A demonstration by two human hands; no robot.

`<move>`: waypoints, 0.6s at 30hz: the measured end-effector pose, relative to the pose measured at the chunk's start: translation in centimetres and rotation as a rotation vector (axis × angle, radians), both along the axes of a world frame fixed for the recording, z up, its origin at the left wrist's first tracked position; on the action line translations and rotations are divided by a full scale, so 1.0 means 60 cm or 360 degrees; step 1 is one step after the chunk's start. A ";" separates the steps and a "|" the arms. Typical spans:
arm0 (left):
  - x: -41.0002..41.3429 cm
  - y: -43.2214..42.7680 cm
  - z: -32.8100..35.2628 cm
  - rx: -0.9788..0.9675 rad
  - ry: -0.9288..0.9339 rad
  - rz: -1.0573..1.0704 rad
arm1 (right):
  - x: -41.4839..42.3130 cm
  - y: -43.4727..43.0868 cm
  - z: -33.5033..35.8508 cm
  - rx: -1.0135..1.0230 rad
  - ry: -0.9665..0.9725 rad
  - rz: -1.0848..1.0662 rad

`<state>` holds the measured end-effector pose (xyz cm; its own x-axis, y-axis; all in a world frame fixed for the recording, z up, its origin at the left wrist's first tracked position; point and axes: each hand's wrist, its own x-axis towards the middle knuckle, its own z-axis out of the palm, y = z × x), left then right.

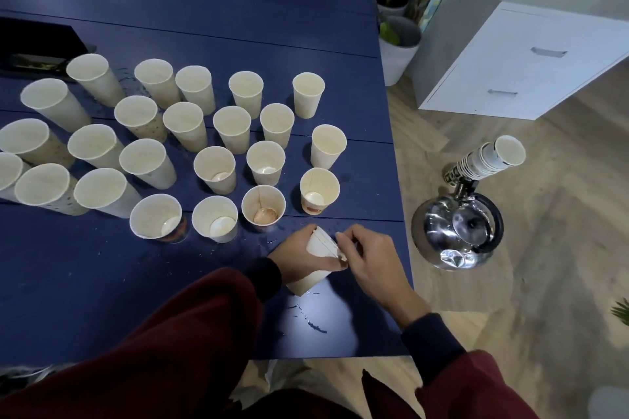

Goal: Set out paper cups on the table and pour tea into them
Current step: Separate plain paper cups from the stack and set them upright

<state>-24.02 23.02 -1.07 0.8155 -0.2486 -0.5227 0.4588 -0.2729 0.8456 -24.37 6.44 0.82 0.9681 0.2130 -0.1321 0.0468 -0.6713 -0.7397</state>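
Near the counter's (102, 282) right edge, toward its near corner, the left hand (292, 258) grips a tilted cup stack (308, 282) while the right hand (372, 262) pinches its top rim. Upright paper cups (214, 168) crowd the middle and left. The near left counter lies bare. A kettle (454, 231) stands on the floor beyond the right edge.

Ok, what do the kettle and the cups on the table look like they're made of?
The kettle looks like polished metal, likely stainless steel, given its mirror-like reflections; its handle looks like black plastic. The cups look like thin matte off-white paper, with a side seam visible inside.
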 end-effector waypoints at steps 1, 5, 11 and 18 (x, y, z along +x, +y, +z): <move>-0.002 -0.001 -0.002 0.0019 0.0001 -0.0035 | 0.000 -0.004 0.002 0.0038 0.0064 0.0001; -0.012 0.000 -0.013 0.0065 -0.0016 0.0013 | -0.001 -0.014 0.011 0.0074 0.0246 0.0173; -0.005 -0.006 0.007 0.0013 -0.0045 -0.0168 | 0.004 -0.013 0.006 0.0058 0.0263 0.0185; 0.013 -0.010 0.001 0.0191 -0.0086 -0.0211 | 0.018 -0.012 0.005 0.0153 0.0319 0.0031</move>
